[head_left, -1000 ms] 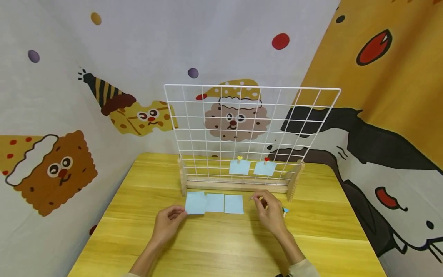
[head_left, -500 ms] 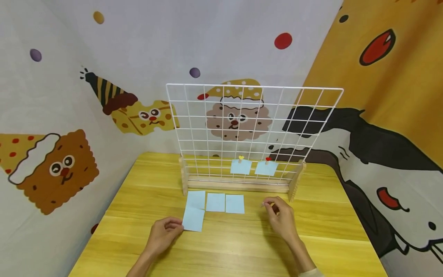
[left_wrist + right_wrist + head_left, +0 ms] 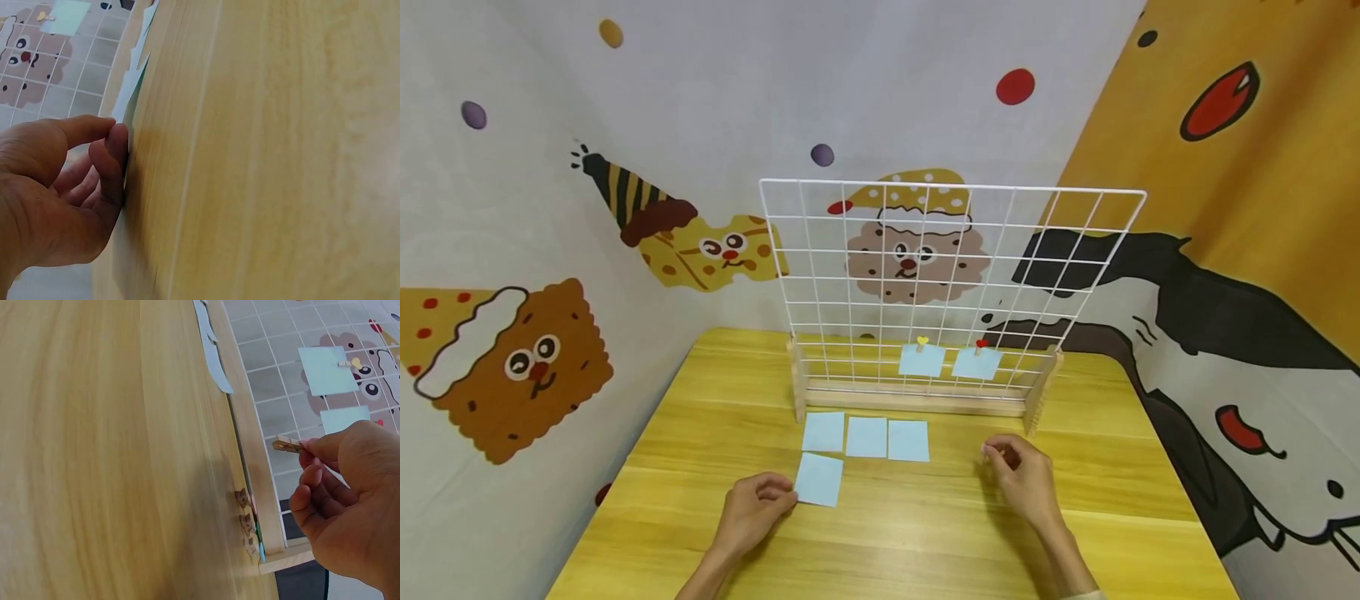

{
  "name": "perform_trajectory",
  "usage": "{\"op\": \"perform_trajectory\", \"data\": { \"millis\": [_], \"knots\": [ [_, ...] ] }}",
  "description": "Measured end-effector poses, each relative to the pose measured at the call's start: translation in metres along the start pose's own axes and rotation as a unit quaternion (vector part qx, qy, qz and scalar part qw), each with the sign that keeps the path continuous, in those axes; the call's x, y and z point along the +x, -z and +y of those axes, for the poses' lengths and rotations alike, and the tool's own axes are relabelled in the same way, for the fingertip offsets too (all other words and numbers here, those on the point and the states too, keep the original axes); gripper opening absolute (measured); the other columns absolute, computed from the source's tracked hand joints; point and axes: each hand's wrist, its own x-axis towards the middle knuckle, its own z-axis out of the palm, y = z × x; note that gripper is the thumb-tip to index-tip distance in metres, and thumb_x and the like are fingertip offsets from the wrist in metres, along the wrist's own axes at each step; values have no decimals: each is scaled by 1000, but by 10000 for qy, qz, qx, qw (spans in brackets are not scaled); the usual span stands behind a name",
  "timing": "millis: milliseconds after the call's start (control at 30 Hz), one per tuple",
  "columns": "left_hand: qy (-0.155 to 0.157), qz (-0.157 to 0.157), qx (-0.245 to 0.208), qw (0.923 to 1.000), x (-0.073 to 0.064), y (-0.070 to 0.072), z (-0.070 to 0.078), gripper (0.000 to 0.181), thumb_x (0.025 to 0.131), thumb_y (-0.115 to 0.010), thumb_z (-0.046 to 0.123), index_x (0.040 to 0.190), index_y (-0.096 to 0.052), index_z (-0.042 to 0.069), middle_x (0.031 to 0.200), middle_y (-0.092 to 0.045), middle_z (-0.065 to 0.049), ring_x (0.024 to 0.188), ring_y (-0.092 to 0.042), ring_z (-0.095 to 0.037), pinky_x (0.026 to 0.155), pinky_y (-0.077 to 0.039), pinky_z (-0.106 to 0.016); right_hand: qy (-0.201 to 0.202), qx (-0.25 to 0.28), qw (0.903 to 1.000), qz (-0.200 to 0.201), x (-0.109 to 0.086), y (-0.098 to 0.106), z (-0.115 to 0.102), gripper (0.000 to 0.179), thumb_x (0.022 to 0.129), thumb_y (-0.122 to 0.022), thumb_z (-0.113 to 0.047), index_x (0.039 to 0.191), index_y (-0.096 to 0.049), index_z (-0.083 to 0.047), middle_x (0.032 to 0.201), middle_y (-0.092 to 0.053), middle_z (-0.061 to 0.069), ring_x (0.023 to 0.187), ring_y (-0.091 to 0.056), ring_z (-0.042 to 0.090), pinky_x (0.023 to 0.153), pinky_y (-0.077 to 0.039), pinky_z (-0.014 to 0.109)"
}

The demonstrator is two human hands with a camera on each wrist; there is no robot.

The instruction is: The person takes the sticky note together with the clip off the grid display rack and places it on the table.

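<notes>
My left hand [image 3: 754,510] pinches a corner of a light blue paper square [image 3: 818,479], in front of the left end of a row of similar squares [image 3: 867,437]. In the left wrist view that paper [image 3: 131,94] is seen nearly edge-on, its corner between thumb and fingertip. My right hand [image 3: 1024,475], out to the right of the row, pinches a small wooden clothespin [image 3: 287,445] between thumb and forefinger. Two more blue squares [image 3: 922,361] hang low on the white wire grid [image 3: 955,186], fixed by clothespins with yellow and red hearts.
The grid stands in a wooden base [image 3: 917,402] at the back of the wood-grain table [image 3: 880,542]. In the right wrist view several loose clothespins [image 3: 247,522] lie on the table beside the base; my right hand hides them in the head view. A printed cartoon cloth [image 3: 685,100] surrounds the table.
My left hand has drawn a blue square off the one at the row's left end, towards me. My right hand has moved right and slightly nearer, still pinching the clothespin.
</notes>
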Motion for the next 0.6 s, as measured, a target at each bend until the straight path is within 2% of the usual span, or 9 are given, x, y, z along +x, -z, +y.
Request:
{"op": "perform_trajectory", "data": {
  "millis": [167,400,600],
  "knots": [
    [-18,-36,-74,10000,0,0,-1,15,95,-89,8,107,-83,1,87,-84,-9,74,-79,-16,69,-64,-22,-498,-124,9985,-164,-2,4,4,8,100,-84,-1,104,-84,-8,87,-83,7,65,-62,1,52,-52,20],
    [-8,-75,-81,9999,-1,1,-1,12,95,-88,7,103,-82,0,84,-84,-10,72,-79,-17,68,-63,-22,-1086,-47,9933,-405,-4,9,9,9,103,-81,-2,109,-85,-7,98,-86,11,66,-63,2,51,-51,23],
    [-11,-116,-73,9999,0,2,-1,12,95,-88,6,103,-82,0,84,-84,-10,71,-80,-17,67,-64,-22,-1426,-147,9866,-774,-7,13,10,8,104,-79,-4,110,-85,-5,102,-84,11,75,-65,5,62,-54,21]
  ]
}}
